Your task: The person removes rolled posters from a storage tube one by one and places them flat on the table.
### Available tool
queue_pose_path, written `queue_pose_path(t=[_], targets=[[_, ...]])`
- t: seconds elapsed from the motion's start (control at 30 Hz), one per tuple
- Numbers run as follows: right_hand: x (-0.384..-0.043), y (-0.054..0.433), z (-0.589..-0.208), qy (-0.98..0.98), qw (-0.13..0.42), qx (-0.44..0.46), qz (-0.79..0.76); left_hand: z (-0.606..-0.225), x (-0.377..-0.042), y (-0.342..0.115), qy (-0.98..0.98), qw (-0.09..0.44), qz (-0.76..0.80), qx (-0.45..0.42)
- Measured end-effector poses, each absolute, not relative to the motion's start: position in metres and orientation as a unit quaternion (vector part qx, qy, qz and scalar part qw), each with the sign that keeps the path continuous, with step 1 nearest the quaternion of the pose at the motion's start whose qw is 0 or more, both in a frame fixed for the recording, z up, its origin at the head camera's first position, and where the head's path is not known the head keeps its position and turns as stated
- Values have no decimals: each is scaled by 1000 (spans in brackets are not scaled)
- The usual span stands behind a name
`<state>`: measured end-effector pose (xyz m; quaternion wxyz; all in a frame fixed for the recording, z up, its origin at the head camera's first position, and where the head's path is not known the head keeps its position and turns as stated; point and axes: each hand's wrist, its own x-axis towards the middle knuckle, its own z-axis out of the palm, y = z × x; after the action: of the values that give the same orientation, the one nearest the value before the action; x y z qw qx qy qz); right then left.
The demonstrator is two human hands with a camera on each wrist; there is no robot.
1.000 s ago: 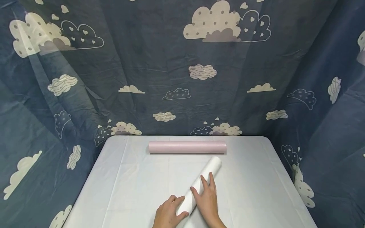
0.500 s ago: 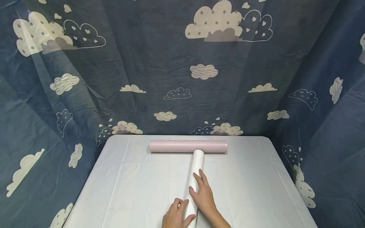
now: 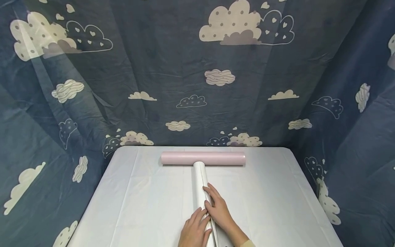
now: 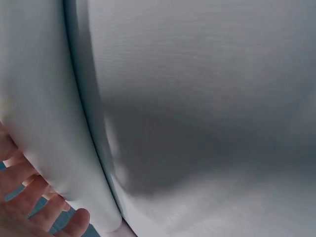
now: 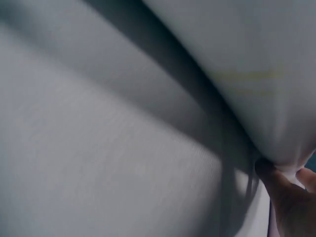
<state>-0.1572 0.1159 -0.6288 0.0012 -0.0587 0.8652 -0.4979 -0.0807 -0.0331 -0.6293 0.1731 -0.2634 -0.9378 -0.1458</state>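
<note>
Now, the white roll (image 3: pixel 200 178) lies down the middle of the table (image 3: pixel 148 206), and both hands are on it at once. The left hand (image 3: pixel 195 228) rests over the near stretch, fingers loosely spread across the top, a resting touch more than a clench. A little farther up, the right hand (image 3: pixel 219 209) comes in from the right side, a cream sleeve (image 3: pixel 248 244) behind it, and it looks like a narrow pinch on the roll: the right wrist view has thumb and finger close together at a puckered bit of white. Two points of contact, one nearer and one farther, presumably because a light, round thing would wander with only one. And the direction? Its long axis runs away from the person, almost straight, the far end leaning slightly left and the near end drifting right, out of frame at the bottom. That far end points squarely at the pink roll (image 3: pixel 203 158), which lies crosswise at the back, so the pair make a T; whether they touch, I cannot tell. The pink one is probably set back there to leave the front free for the hands. A dark line follows the white roll's right side lengthwise, loose edge or shadow, hard to say. Behind it all hangs the cloud-print curtain (image 3: pixel 247 113).
</note>
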Motion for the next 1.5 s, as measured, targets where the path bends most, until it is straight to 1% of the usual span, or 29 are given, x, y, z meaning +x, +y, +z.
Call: queue_pose_path(t=[0.17, 0.27, 0.37, 0.53, 0.63, 0.77, 0.83, 0.97, 1.13, 1.2, 1.4, 1.5], targets=[[-154, 132, -630, 883, -17, -37, -467, -634, -86, -22, -934, 180, -109, -287], [-151, 142, -632, 897, -10, -18, -442, -636, -88, -17, -933, 190, -98, -291], [-146, 152, -634, 901, 28, -21, -431, -638, -91, -13, -929, 199, -87, -299], [-134, 166, -639, 901, 76, -77, -421, -642, -92, -11, -915, 204, -87, -338], [-128, 169, -638, 903, 94, -102, -407, -640, -92, -14, -907, 190, -82, -367], [-124, 171, -633, 908, 108, -97, -394, -629, -96, -19, -906, 142, -62, -394], [-124, 171, -631, 912, 109, -87, -386, -623, -98, -21, -908, 121, -58, -396], [-125, 172, -631, 921, 100, -75, -369, -615, -100, -22, -918, 108, -69, -375], [-123, 177, -631, 921, 96, -68, -373, -618, -98, -17, -929, 126, -62, -344], [-122, 179, -631, 921, 96, -64, -372, -620, -98, -16, -926, 148, -54, -342], [-119, 186, -630, 926, 88, -55, -364, -625, -99, -18, -915, 189, -28, -354], [-117, 191, -630, 926, 87, -48, -365, -626, -100, -20, -909, 192, -27, -369]])
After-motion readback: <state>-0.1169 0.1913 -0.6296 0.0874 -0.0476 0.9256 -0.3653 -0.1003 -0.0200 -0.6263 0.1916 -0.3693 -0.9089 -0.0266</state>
